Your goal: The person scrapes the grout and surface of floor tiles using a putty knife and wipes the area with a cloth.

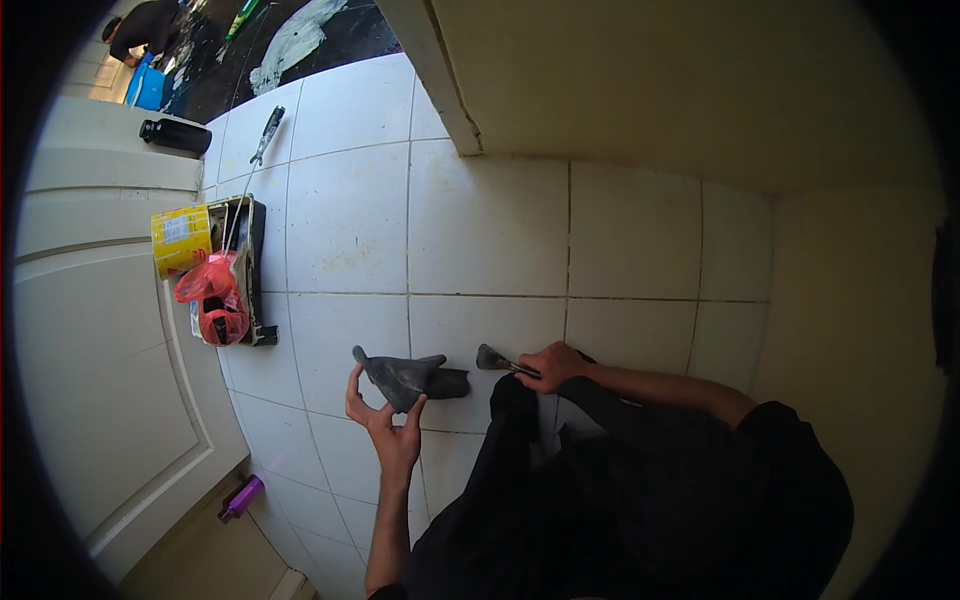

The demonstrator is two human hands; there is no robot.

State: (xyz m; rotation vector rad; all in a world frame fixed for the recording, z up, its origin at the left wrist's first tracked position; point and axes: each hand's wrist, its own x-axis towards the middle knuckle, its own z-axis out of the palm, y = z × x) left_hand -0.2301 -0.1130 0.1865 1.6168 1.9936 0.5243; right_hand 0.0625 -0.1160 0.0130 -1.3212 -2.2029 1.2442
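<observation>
Your left grip [395, 440] is pinching the grey piece [400, 378], your right grip [556, 366] clasping the brush [513, 367]; its bristles [487, 357] aren't touching the grey piece yet.

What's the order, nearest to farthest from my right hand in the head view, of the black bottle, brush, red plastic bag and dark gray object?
1. Brush, held in the right hand.
2. Dark gray object, to the left, in the left hand.
3. Red plastic bag, farther left, at the tray.
4. Black bottle, upper left, by the white door.
</observation>
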